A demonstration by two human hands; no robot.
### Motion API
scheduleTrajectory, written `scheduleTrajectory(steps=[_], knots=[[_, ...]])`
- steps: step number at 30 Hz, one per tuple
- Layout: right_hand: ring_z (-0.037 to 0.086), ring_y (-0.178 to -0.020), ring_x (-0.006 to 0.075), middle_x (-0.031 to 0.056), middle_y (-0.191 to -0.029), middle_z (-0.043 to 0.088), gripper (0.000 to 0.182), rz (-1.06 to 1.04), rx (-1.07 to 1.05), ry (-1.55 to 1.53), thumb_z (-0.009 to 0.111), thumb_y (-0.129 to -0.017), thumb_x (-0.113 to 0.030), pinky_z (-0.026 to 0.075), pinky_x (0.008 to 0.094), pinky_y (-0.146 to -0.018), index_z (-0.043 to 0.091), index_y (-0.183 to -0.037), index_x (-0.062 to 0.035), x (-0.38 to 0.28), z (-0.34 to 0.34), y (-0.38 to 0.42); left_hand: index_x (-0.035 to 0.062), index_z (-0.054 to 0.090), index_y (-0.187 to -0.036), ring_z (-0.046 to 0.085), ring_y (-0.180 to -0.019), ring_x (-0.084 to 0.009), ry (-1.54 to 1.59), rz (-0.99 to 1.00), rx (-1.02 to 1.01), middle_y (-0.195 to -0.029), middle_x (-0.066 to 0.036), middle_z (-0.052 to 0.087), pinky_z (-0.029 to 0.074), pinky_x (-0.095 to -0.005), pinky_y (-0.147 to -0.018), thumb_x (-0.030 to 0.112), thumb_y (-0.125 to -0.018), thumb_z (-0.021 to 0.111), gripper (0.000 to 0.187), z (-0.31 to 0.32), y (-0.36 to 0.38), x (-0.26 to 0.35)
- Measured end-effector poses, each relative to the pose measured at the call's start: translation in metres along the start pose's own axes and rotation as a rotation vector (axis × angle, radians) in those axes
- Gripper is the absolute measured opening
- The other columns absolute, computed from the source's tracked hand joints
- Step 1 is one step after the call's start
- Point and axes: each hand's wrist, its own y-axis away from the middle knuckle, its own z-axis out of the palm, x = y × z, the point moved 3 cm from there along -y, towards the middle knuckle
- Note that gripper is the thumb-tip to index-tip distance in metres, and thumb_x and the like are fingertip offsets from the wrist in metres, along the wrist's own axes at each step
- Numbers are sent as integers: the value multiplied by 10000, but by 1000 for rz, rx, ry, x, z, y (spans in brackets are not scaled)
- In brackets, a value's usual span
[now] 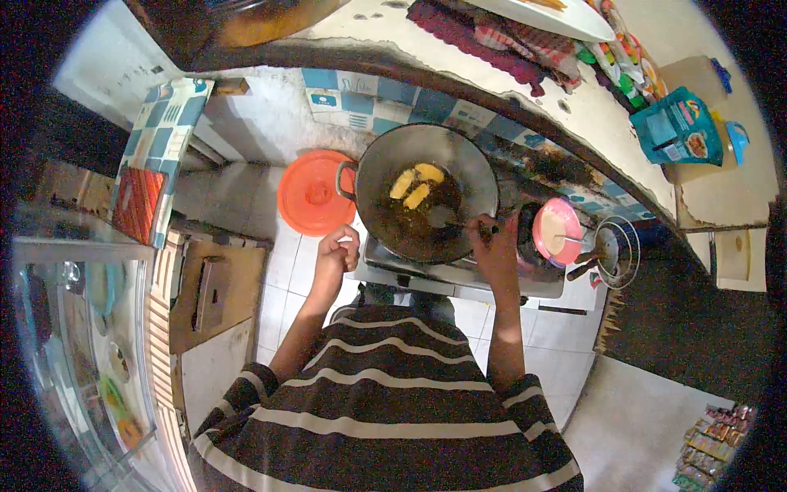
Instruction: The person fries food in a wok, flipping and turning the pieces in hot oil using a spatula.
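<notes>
A large dark wok (381, 152) of oil sits on the stove. Three yellow battered pieces (416, 196) float in the oil, left of its middle. My right hand (494, 250) is closed around the handle of a spatula at the wok's right rim. The spatula's blade (443, 217) dips into the oil and is partly hidden there. Just below the wok's left loop handle (345, 181), my left hand (338, 252) is held with its fingers curled in. Nothing shows in it, and it looks apart from the handle.
An orange-red lid or basin (316, 193) lies left of the wok. Right of the stove stands a pink bowl (551, 221) of pale batter with a utensil in it, beside a wire strainer (617, 252). Above are a ledge with cloths (492, 49), a white plate (566, 18) and a teal pouch (679, 129).
</notes>
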Motion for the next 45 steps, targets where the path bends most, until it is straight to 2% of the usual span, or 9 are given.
scheduleTrajectory(steps=[2, 4, 10, 15, 23, 26, 29, 38, 45], knots=[[571, -681, 288, 108, -609, 567, 241, 47, -145, 57, 525, -889, -265, 76, 503, -1122, 612, -866, -42, 6, 2, -2, 58, 480, -818, 253, -454, -46, 6, 3, 10, -531, 46, 331, 175, -218, -424, -67, -643, 304, 278, -1, 3, 2], [570, -711, 280, 110, -630, 572, 236, 70, -122, 44, 518, -889, -257, 84, 489, -1125, 600, -848, -39, 26, 16, 1, 56, 481, -820, 258, -456, -46, 1, 10, 38, -530, 45, 334, 177, -217, -423, -70, -642, 302, 282, -2, 5, 2], [559, -761, 307, 126, -749, 606, 163, 8, -94, -167, 547, -871, -206, 296, 404, -1002, 590, -855, -49, -6, -2, -2, 67, 488, -806, 273, -466, -46, -11, 0, 104, -527, 52, 351, 182, -218, -445, -37, -638, 326, 256, -4, 8, -12], [567, -785, 314, 139, -812, 618, 125, -82, -4, 2, 576, -852, -180, 393, 391, -842, 598, -865, -57, 40, 14, -1, 63, 499, -820, 288, -459, -57, -19, 60, 177, -517, 43, 356, 211, -224, -440, -50, -644, 324, 272, 9, 21, -13], [598, -767, 267, 125, -801, 625, 98, -93, -246, -167, 544, -847, -121, 441, 374, -766, 593, -837, -37, 58, 12, -20, 57, 483, -807, 268, -445, -50, -38, 43, 350, -504, 50, 347, 184, -222, -429, -44, -631, 335, 252, 25, 58, -26], [605, -727, 235, 101, -778, 627, 81, -150, -86, -397, 530, -843, -77, 460, 344, -725, 591, -827, -26, 57, 9, -24, 57, 483, -801, 249, -437, -43, -34, 38, 428, -502, 56, 347, 172, -224, -429, -33, -628, 337, 244, 32, 72, -33], [624, -726, 281, 148, -811, 638, 216, -100, -173, -325, 542, -884, -254, 482, 380, -681, 595, -903, -46, 51, -4, -27, 57, 485, -799, 255, -436, -49, -2, 33, 438, -500, 49, 349, 170, -226, -428, -31, -633, 345, 235, 38, 82, -48], [597, -614, 285, 166, -697, 606, 178, 49, -333, -269, 554, -868, -223, 455, 374, -606, 595, -864, -50, 68, -6, -21, 60, 500, -808, 281, -463, -60, -108, 15, 380, -520, 37, 365, 187, -233, -442, -40, -623, 353, 257, 81, 74, -56], [623, -677, 364, 218, -729, 615, 218, -49, -198, -377, 548, -876, -227, 457, 422, -597, 616, -896, -20, 72, -28, -18, 44, 483, -793, 269, -444, -49, -102, 88, 443, -500, 46, 353, 173, -215, -426, -46, -608, 334, 254, 87, 83, -64]])
